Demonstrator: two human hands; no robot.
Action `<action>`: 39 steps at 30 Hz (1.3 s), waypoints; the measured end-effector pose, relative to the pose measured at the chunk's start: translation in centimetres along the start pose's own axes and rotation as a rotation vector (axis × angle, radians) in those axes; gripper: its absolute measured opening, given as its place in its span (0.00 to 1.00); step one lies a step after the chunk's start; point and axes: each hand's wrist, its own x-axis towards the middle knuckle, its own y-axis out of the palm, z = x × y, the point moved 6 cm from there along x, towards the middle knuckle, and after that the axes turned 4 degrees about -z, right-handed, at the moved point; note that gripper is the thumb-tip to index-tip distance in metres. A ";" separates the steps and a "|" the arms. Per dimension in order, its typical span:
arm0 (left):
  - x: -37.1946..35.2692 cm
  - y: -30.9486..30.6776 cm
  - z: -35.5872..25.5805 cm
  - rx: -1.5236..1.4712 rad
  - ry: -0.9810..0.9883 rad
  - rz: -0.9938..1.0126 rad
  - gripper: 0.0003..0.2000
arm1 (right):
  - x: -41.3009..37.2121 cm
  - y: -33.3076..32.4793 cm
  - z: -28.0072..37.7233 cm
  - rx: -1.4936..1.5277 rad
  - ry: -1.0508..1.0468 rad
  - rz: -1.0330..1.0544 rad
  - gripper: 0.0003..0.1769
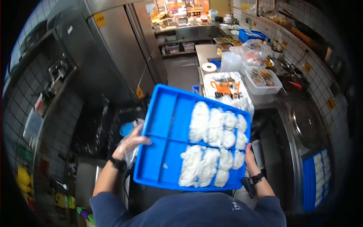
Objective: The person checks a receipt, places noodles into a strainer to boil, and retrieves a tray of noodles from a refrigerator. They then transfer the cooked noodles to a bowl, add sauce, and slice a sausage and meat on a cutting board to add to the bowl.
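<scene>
A blue divided tray (162,142) is held up in front of my body, slightly tilted. Rows of white, soft-looking lumps (214,128) fill its right part, while the left compartments hold only a small white bit. My left hand (132,140), in a clear plastic glove, grips the left rim with the thumb over the edge. At the right rim, my right hand (251,159) holds the tray; most of its fingers are hidden beneath it.
On the right, another blue tray (309,185) holds white pieces. Ahead stand a foil-covered tray (227,90), a clear container with cups (264,87) and a paper roll (208,67). A steel refrigerator (117,41) stands left, above a dark floor with black plastic.
</scene>
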 end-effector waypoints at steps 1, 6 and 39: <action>-0.3 0.3 -3.4 -0.008 -0.008 -0.073 0.39 | 4.1 2.3 -0.5 0.057 -0.044 0.040 0.44; 4.8 -10.1 -7.1 0.142 -0.025 -0.366 0.41 | 15.0 18.1 3.2 -0.049 0.043 0.201 0.44; 60.1 -35.6 -7.2 -0.079 -0.316 -0.508 0.35 | 70.3 45.9 6.7 -0.098 0.200 0.232 0.41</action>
